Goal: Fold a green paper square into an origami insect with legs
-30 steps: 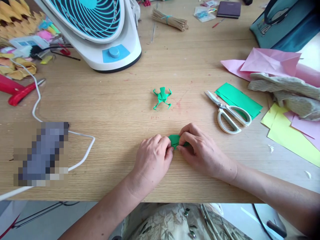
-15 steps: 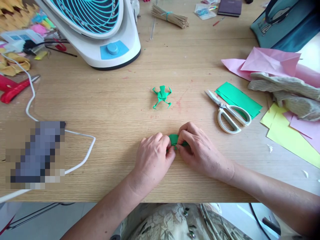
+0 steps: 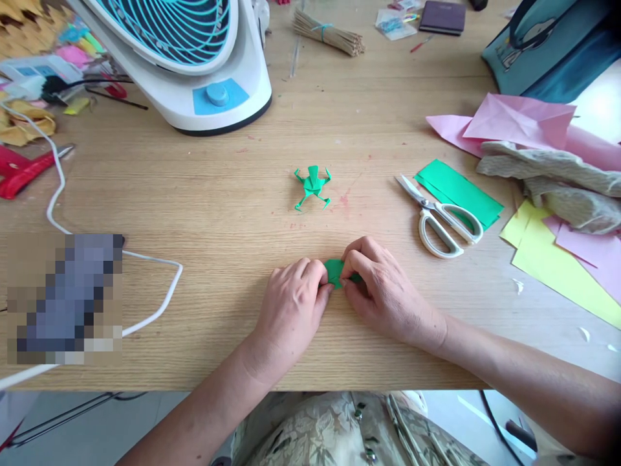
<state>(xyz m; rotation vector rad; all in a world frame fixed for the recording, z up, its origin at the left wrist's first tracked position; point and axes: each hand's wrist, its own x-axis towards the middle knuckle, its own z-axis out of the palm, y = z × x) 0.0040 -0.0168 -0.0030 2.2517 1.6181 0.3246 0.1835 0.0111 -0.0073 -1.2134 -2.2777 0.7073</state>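
A small piece of folded green paper (image 3: 334,272) is pinched between my two hands, low over the wooden table. My left hand (image 3: 293,299) grips its left end with thumb and fingers closed. The fingertips of my right hand (image 3: 383,289) press on its right part and hide most of that side. Just beyond my hands a green origami frog (image 3: 313,186) lies on the table with its legs spread. Scissors (image 3: 440,223) with white handles rest to the right, their blades slightly apart, partly over green paper strips (image 3: 458,195).
At the back left stands a white and blue fan (image 3: 218,97). A pixelated dark object (image 3: 72,291) and a white cable (image 3: 167,298) lie at left. On the right are pink paper (image 3: 521,123), a grey cloth (image 3: 543,162), yellow paper (image 3: 563,265) and a blue bag (image 3: 548,55).
The fingers have shifted slightly, and more of the green paper shows between them. Both hands keep hold of it. The whole view has moved a little; the frog and scissors stay put.
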